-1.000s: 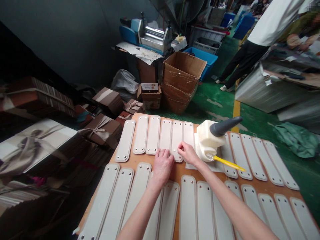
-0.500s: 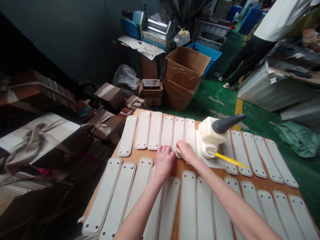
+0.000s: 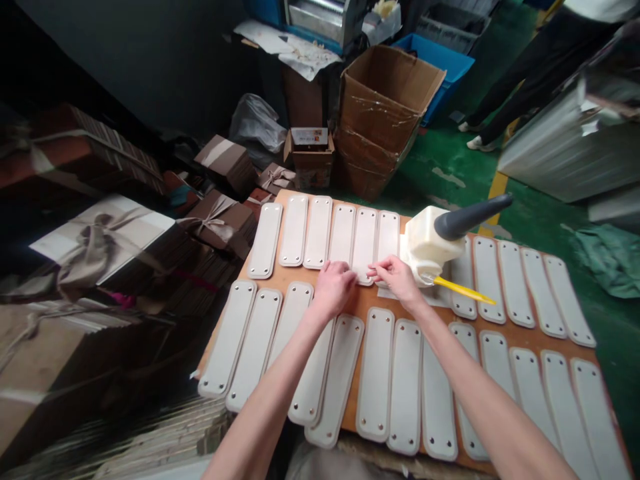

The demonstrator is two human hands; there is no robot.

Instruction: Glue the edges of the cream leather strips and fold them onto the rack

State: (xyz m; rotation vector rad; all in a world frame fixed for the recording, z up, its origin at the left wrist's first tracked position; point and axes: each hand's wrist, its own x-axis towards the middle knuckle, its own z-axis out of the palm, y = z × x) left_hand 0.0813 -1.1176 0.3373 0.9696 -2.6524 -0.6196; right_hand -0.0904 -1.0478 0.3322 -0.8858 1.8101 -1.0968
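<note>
Pale, round-ended strips with metal studs at their corners lie in two rows on a brown board (image 3: 353, 373). My left hand (image 3: 336, 288) rests with curled fingers at the near ends of two back-row strips, one of them a pale strip (image 3: 343, 233); what its fingertips hold, if anything, is hidden. My right hand (image 3: 396, 277) is pinched just above the near right corner of the neighbouring strip (image 3: 365, 237). Whatever lies in that pinch is too small to make out. Beside the right hand stands a cream bottle (image 3: 423, 233) with a dark grey nozzle and a yellow-handled tool (image 3: 465, 291).
Tied stacks of cut pieces (image 3: 103, 233) crowd the left side. Behind the board are a tall cardboard box (image 3: 385, 113), a blue bin (image 3: 445, 67) and a roller machine (image 3: 320, 20). A person in dark trousers (image 3: 530, 80) stands at the back right.
My right hand has lifted slightly and moved right off the strip's end, its fingers now pinched. My left hand stays near the same strips. The view has tilted down.
</note>
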